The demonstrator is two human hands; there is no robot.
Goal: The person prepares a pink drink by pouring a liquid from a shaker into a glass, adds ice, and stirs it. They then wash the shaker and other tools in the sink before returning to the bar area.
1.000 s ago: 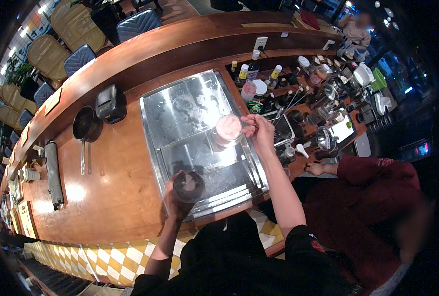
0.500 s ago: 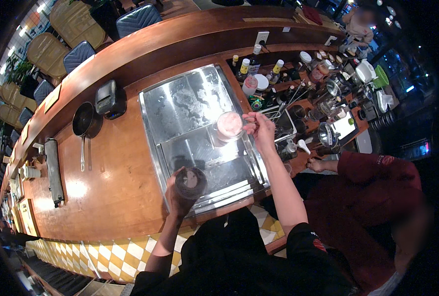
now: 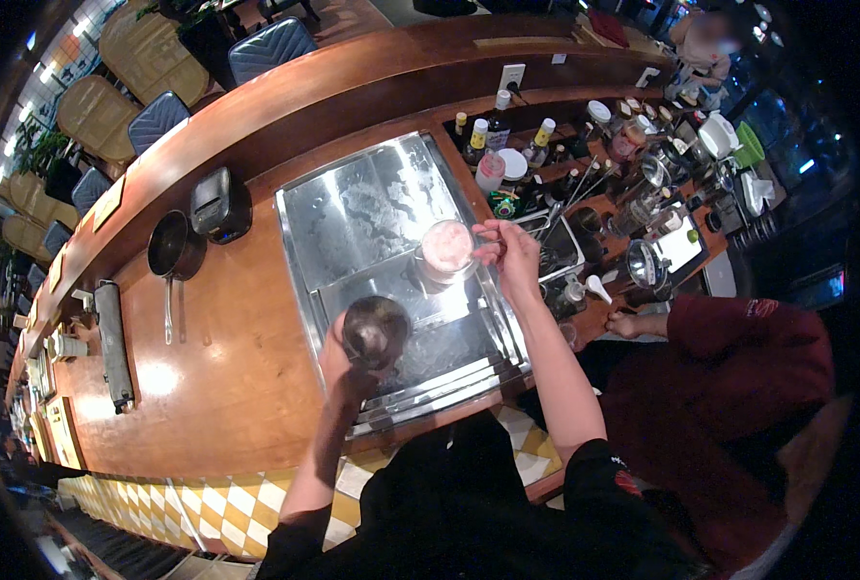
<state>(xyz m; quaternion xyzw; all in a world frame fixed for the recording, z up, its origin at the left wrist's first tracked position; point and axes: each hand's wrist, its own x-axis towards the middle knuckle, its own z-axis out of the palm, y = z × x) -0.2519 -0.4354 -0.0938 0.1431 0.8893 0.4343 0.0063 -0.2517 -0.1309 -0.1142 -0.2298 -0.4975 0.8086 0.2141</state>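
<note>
My left hand (image 3: 338, 367) is wrapped round a dark metal cup (image 3: 376, 333), held over the near left part of the steel counter panel (image 3: 353, 217). The inside of the cup looks dark and slightly glossy; what it holds cannot be made out. Farther right, a clear glass mug (image 3: 446, 247) with a pink, foamy top is on or just above the panel. Fingers of my right hand (image 3: 509, 259) are closed at the mug's right side, where its handle seems to be. Those fingers partly hide the handle.
A black saucepan (image 3: 176, 245) and a black boxy device (image 3: 220, 205) stand left on the wooden counter (image 3: 227, 387), with a grey roll (image 3: 113, 346) beyond. Bottles (image 3: 496, 126), jars and bar tools crowd the right. A co-worker in a dark red shirt (image 3: 739, 387) stands close at right.
My left hand has raised the metal cup slightly and tipped it, so its opening shows differently. My right hand and the mug stay nearly in place. The whole view has shifted slightly.
</note>
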